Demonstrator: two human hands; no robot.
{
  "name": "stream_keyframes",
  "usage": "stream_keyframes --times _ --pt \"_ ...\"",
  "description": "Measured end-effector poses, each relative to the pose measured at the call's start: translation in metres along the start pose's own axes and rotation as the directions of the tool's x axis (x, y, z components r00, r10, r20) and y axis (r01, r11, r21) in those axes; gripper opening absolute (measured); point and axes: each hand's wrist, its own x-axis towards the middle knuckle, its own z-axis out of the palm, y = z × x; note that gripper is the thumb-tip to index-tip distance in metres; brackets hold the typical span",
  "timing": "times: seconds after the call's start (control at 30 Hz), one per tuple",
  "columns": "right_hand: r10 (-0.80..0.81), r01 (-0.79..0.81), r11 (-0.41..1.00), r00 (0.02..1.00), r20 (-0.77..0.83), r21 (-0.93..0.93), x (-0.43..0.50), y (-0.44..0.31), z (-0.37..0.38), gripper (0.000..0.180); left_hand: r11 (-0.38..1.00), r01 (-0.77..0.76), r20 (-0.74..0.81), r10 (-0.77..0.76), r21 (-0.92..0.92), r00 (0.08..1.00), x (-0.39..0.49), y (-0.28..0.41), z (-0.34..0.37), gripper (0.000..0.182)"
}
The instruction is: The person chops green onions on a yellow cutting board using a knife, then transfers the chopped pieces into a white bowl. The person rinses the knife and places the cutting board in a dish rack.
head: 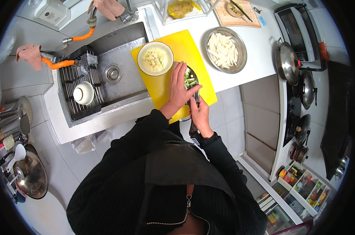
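Observation:
A kitchen knife (194, 101) with a dark, holed blade lies nearly flat over the yellow cutting board (154, 91). Around its handle end my right hand (201, 114) is closed. My left hand (178, 85) rests at the blade's left side with its fingers extended and thumb reaching across the blade. Chopped green vegetable pieces (189, 80) lie on the blade, beside my left fingers; whether these fingers grip anything cannot be told. Left of the knife, a bowl (155, 58) of pale sliced pieces stands on the board.
A steel bowl (226, 50) of pale strips stands right of the board. On the left is a sink (121, 58) with a drying rack and a white bowl (83, 93). Lidded pans (288, 62) stand at far right; a wooden board (237, 13) lies behind.

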Motion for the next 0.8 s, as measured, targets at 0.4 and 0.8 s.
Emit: stream_keyframes --times 0.4,0.8 --pt "-0.164 0.167 0.984 0.985 0.061 -0.056 0.029 -0.048 0.045 0.018 0.997 -0.075 -0.305 0.08 0.027 0.949 0.087 -0.042 -0.052 0.02" --pt "-0.015 0.022 0.999 0.987 -0.157 0.037 -0.005 0.003 -0.069 0.021 0.97 -0.101 -0.125 0.131 0.222 0.983 0.099 -0.062 -0.061 0.008"
